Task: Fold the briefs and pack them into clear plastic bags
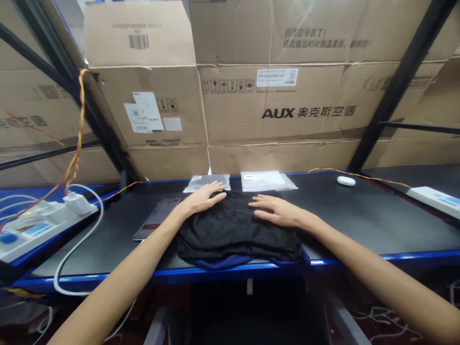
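Observation:
A pile of black fabric (pixel 237 230), folded and wrinkled, lies at the front of the dark table, with dark blue cloth (pixel 226 261) showing under its near edge. My left hand (pixel 204 197) rests on its far left part, palm down and fingers stretched out. On the right side of the fabric lies my right hand (pixel 275 211), flat with its fingers spread. Neither hand grips anything. Just beyond the fabric are two clear plastic packets, a left packet (pixel 206 182) near my left fingertips and a right packet (pixel 266 180).
A phone or tablet (pixel 156 219) lies left of the fabric. Power strips (pixel 46 223) with white cables stand at the left, another strip (pixel 436 200) at the right. A white earbud case (pixel 346 181) sits at the back right. Cardboard (pixel 287 129) walls the back behind black posts.

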{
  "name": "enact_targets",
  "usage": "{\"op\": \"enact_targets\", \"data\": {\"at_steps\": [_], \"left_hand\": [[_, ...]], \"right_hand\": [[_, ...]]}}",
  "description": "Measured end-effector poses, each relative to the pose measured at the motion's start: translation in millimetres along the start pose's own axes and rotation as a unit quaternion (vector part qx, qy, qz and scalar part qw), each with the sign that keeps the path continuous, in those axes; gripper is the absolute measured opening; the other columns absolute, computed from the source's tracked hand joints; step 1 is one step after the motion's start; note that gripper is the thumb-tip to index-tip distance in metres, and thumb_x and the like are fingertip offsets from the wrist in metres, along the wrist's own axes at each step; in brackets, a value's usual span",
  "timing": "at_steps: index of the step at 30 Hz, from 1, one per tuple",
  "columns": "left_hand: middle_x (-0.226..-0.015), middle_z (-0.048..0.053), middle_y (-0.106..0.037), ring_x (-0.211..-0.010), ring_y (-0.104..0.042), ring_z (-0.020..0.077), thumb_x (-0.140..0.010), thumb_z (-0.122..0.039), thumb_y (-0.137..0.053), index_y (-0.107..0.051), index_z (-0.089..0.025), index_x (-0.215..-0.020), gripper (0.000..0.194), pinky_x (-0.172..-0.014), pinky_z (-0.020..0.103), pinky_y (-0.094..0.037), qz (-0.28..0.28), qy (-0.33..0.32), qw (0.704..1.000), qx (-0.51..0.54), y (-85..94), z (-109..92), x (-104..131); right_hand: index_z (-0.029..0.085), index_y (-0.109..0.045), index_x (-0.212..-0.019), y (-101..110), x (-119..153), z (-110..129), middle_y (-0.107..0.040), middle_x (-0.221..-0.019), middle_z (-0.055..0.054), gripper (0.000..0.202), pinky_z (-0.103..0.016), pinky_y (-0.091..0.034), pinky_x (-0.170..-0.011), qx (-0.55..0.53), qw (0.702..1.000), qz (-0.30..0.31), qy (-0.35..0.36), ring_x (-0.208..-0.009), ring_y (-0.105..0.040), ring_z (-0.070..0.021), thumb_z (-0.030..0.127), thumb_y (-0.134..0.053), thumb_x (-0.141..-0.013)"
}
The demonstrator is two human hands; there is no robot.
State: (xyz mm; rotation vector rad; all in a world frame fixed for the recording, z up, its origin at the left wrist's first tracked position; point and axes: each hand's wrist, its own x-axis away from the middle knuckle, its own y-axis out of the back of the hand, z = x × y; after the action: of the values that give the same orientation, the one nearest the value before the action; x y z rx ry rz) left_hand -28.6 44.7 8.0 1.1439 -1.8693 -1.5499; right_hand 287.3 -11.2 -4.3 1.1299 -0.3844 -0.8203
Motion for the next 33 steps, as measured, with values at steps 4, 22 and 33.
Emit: {"op": "enact_targets", "data": {"at_steps": [4, 22, 33], "left_hand": [[-0.163, 0.004, -0.023, -0.151, -0.021, 0.0265, -0.093, -0.070, -0.039, -0.038, -0.030, -0.152, 0.071, -0.124, 0.042, -0.017, 0.056, -0.064, 0.996, 0.005, -4.7, -27, 10], [-0.157, 0.009, -0.039, -0.143, -0.039, 0.0269, -0.098, -0.053, -0.045, -0.060, -0.023, -0.135, 0.050, -0.120, 0.040, -0.029, -0.010, -0.057, 0.998, 0.012, -14.2, -30, 3], [-0.100, 0.006, -0.070, -0.090, -0.066, 0.0201, -0.090, -0.033, -0.054, -0.074, -0.020, -0.097, 0.025, -0.083, 0.032, -0.055, -0.148, -0.008, 0.988, 0.046, -22.1, -4, -19]], "right_hand": [[0.031, -0.044, -0.149, 1, -1, 2, -0.030, -0.161, -0.004, 0.065, -0.051, -0.015, -0.123, 0.018, 1.000, 0.015, -0.014, -0.151, -0.017, -0.0300, 0.067, -0.042, -0.095], [0.028, -0.058, -0.139, -2, -7, -7, -0.054, -0.147, -0.007, 0.052, -0.049, -0.034, -0.116, 0.005, 0.998, -0.057, 0.013, -0.137, -0.046, -0.0297, 0.056, -0.047, -0.097], [0.019, -0.077, -0.091, 7, -14, -55, -0.071, -0.098, -0.011, 0.020, -0.044, -0.050, -0.093, 0.112, 0.965, -0.225, -0.078, -0.096, -0.062, -0.0284, 0.029, -0.061, -0.085]]}}
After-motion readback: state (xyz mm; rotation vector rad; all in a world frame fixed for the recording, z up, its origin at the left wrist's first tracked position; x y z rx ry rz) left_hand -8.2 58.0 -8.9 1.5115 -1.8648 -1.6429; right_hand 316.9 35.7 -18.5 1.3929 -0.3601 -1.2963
